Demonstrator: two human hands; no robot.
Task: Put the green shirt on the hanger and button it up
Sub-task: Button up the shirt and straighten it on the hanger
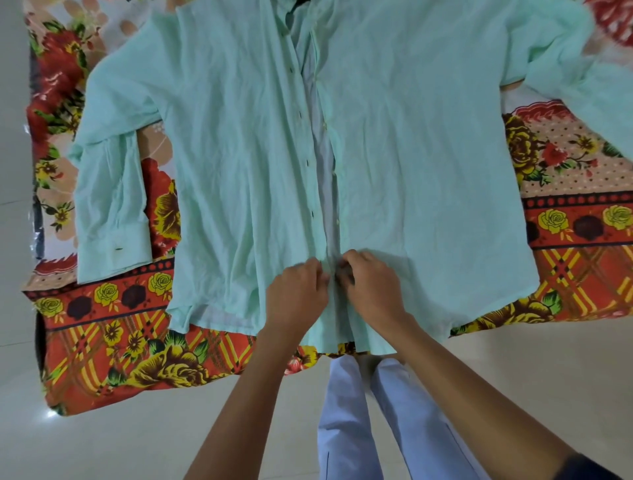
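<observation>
Hands, two. The left hand [297, 291] was seen with fingers curled, pinching the left front edge of the shirt near the hem. The right hand [368, 286] was likewise curled, pinching the opposite front edge just beside it. The fingertips of both nearly met at the lower end of the front opening; whether a button was held between them could not be told.

Shirt [411, 164], one, pale green, long-sleeved. It was laid flat and face up on the bedsheet [102, 342], collar away from the person, hem nearest. The front was found open along most of its length, a strip of paler inner cloth [323, 178] being shown between the two edges. Dark buttonholes [307, 161] were counted down the left edge, about five visible; small pale buttons [325, 125] were noted on the right edge, too small to be counted with certainty. Sleeves, two: the left sleeve [109, 192] was folded down beside the body, the right sleeve [582, 78] spread outward.

Hanger: only a dark shape [301, 2] at the collar was seen, too little to be identified.

Bedsheet, one, red and yellow floral, spread on a pale tiled floor [137, 445].

Trouser legs [346, 428], two, light blue, were seen below the hem.
</observation>
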